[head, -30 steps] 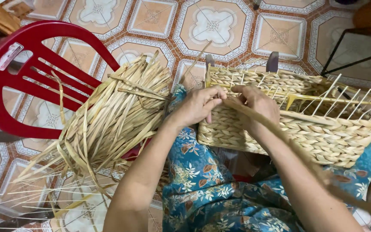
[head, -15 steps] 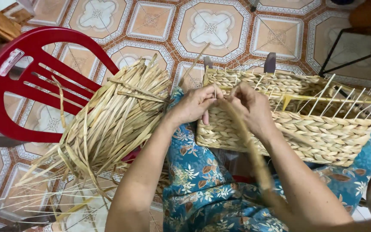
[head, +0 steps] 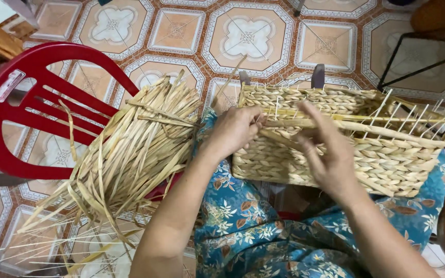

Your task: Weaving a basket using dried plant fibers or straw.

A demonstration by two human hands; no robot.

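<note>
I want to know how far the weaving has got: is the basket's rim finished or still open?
Still open: bare upright stakes stick up above the basket rim, with a loose strand across them.

The basket [head: 356, 154] is plaited from thick, matt, rough straw-coloured fibre, with thin pale ribs standing out of its rim. The bundle of dried leaf strips [head: 135, 154] looks papery and dull. The chair [head: 37, 108] is glossy red plastic (smooth). Floor tiles [head: 248, 38] seem glazed ceramic. The trousers [head: 253, 231] are soft printed cloth.

Woven basket [head: 366, 154] on lap, straw bundle [head: 130, 154] left of it, over plastic chair [head: 21, 108].
</note>
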